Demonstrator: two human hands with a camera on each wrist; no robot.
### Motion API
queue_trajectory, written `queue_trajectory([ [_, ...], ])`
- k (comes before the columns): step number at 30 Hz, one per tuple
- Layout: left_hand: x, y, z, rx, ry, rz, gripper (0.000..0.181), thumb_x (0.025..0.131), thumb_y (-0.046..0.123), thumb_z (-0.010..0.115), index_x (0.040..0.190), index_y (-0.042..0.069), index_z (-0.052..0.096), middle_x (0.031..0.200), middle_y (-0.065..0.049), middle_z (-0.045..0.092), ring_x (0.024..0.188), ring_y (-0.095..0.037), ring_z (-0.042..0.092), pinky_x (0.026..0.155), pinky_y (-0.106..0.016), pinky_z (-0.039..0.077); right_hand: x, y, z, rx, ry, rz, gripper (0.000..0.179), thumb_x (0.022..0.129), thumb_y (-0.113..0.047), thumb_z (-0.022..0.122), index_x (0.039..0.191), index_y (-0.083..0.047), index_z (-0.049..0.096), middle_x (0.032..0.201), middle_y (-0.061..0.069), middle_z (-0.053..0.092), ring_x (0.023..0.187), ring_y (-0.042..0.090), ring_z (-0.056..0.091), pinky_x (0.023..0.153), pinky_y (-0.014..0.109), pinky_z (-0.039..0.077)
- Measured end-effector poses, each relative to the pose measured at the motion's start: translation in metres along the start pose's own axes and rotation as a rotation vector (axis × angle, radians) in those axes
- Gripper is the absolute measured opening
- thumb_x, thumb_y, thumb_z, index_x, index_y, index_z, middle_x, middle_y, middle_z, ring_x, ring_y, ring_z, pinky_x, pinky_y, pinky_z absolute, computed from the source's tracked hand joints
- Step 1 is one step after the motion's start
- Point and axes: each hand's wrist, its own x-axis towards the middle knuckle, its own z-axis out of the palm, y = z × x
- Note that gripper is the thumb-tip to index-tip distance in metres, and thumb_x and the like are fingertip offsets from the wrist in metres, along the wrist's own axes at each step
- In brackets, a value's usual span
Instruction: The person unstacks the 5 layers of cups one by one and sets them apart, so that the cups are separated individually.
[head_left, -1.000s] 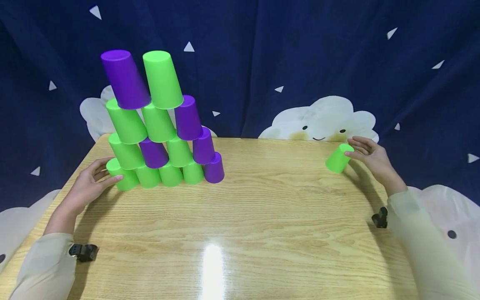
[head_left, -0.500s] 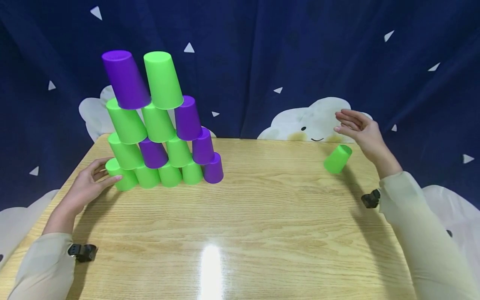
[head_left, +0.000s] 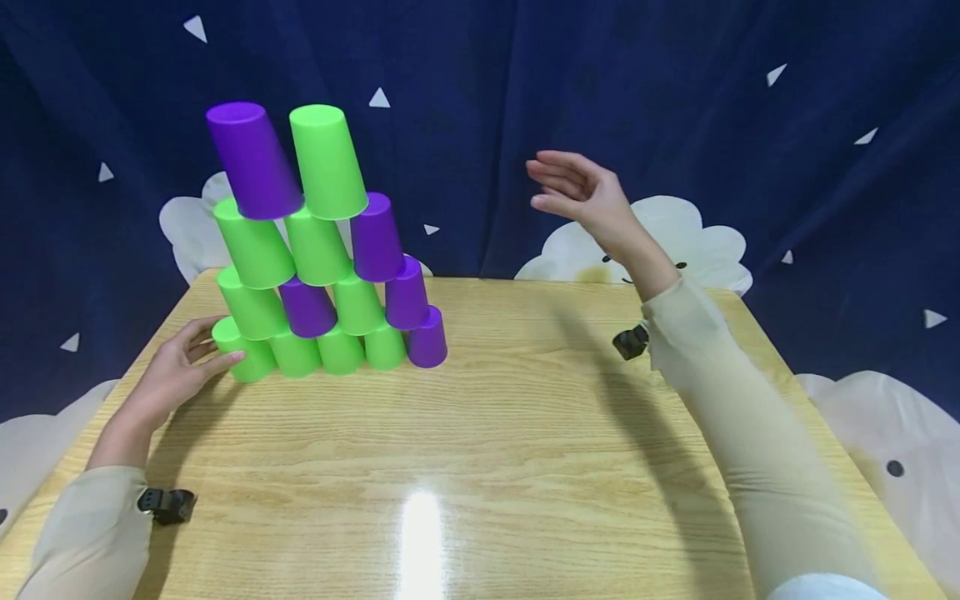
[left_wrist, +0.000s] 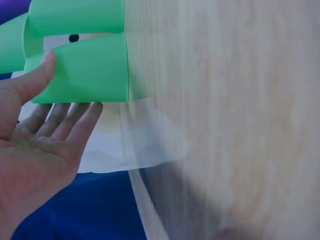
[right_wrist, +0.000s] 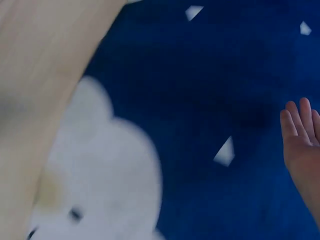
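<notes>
While the left hand (head_left: 174, 367) steadies its fingers against the leftmost green cup (head_left: 257, 348), I watch from a distance as a stack of cups (head_left: 317, 246) stands by the back left corner of the table (head_left: 510, 433). That green cup sits at the left end of the bottom row, mouth down, closed narrow end up, its long axis upright; in the left wrist view, turned sideways, I see its rim against the tabletop. The grip there is loose: fingertips meet the cup's left side and the thumb lies across its front, without a clench.

Every cup points the same way, rim down, in four rows running roughly along the table's back edge: five, four, three and two. A purple cup (head_left: 255, 162) and an upper green cup (head_left: 328, 162) share the top row, purple on the left. A lower purple cup (head_left: 427, 337) ends the bottom row on the right.

The right hand (head_left: 588, 196), released and holding nothing, hangs raised before the navy curtain (head_left: 465, 125), fingers softly bent, well apart from the stack.
</notes>
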Motion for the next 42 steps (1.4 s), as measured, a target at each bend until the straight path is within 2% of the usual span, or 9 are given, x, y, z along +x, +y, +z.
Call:
queue_trajectory([
  [11, 0.001, 0.001, 0.001, 0.003, 0.000, -0.006, 0.074, 0.098, 0.026, 0.064, 0.152, -0.002, 0.022, 0.146, -0.032, 0.034, 0.132, -0.053, 0.035, 0.079, -0.001, 0.037, 0.053, -0.027, 0.092, -0.008, -0.127, -0.091, 0.054, 0.088, 0.011, 0.065, 0.139, 0.006, 0.047, 0.136, 0.016, 0.057, 0.127, 0.026, 0.053, 0.105, 0.031, 0.043],
  [17, -0.001, -0.001, 0.000, 0.005, 0.002, -0.006, 0.075, 0.097, 0.027, 0.064, 0.153, 0.000, 0.023, 0.146, -0.029, 0.035, 0.132, -0.051, 0.036, 0.083, -0.005, 0.040, 0.073, -0.036, 0.132, -0.006, -0.175, -0.115, 0.054, 0.089, 0.011, 0.064, 0.140, 0.006, 0.046, 0.136, 0.016, 0.057, 0.124, 0.020, 0.056, 0.102, 0.025, 0.043],
  [22, -0.001, 0.000, -0.001, -0.004, -0.008, -0.010, 0.075, 0.097, 0.030, 0.064, 0.153, 0.001, 0.023, 0.146, -0.029, 0.034, 0.133, -0.052, 0.034, 0.084, -0.005, 0.040, 0.088, -0.043, 0.158, -0.021, -0.219, -0.136, 0.055, 0.089, 0.010, 0.063, 0.141, 0.006, 0.045, 0.137, 0.015, 0.056, 0.123, 0.014, 0.056, 0.100, 0.021, 0.043],
  [25, -0.001, 0.000, -0.001, -0.004, -0.008, -0.017, 0.076, 0.097, 0.032, 0.064, 0.154, 0.002, 0.023, 0.145, -0.027, 0.034, 0.134, -0.051, 0.034, 0.080, -0.001, 0.038, 0.093, -0.047, 0.171, -0.021, -0.239, -0.115, 0.055, 0.089, 0.009, 0.064, 0.141, 0.005, 0.046, 0.136, 0.012, 0.057, 0.120, 0.010, 0.057, 0.099, 0.019, 0.044],
  [30, -0.003, -0.001, -0.002, -0.002, -0.005, -0.014, 0.075, 0.097, 0.032, 0.064, 0.154, 0.004, 0.024, 0.144, -0.024, 0.036, 0.134, -0.050, 0.034, 0.079, -0.001, 0.037, 0.092, -0.052, 0.185, -0.083, -0.260, -0.078, 0.055, 0.088, 0.004, 0.068, 0.140, 0.001, 0.049, 0.132, 0.004, 0.061, 0.114, 0.004, 0.059, 0.097, 0.017, 0.044],
  [37, -0.004, 0.000, -0.003, 0.006, -0.011, -0.022, 0.075, 0.097, 0.033, 0.063, 0.154, 0.004, 0.023, 0.146, -0.029, 0.034, 0.134, -0.050, 0.034, 0.083, -0.003, 0.038, 0.089, -0.053, 0.190, -0.125, -0.263, -0.060, 0.053, 0.087, 0.000, 0.070, 0.137, 0.000, 0.053, 0.129, 0.004, 0.061, 0.111, 0.005, 0.061, 0.094, 0.017, 0.046],
  [42, -0.003, -0.001, -0.003, 0.007, -0.010, -0.019, 0.075, 0.097, 0.032, 0.063, 0.154, 0.004, 0.023, 0.146, -0.029, 0.034, 0.134, -0.051, 0.034, 0.082, -0.002, 0.037, 0.089, -0.053, 0.190, -0.141, -0.256, -0.064, 0.052, 0.087, 0.000, 0.071, 0.137, 0.001, 0.054, 0.128, 0.004, 0.061, 0.110, 0.005, 0.061, 0.094, 0.017, 0.046],
])
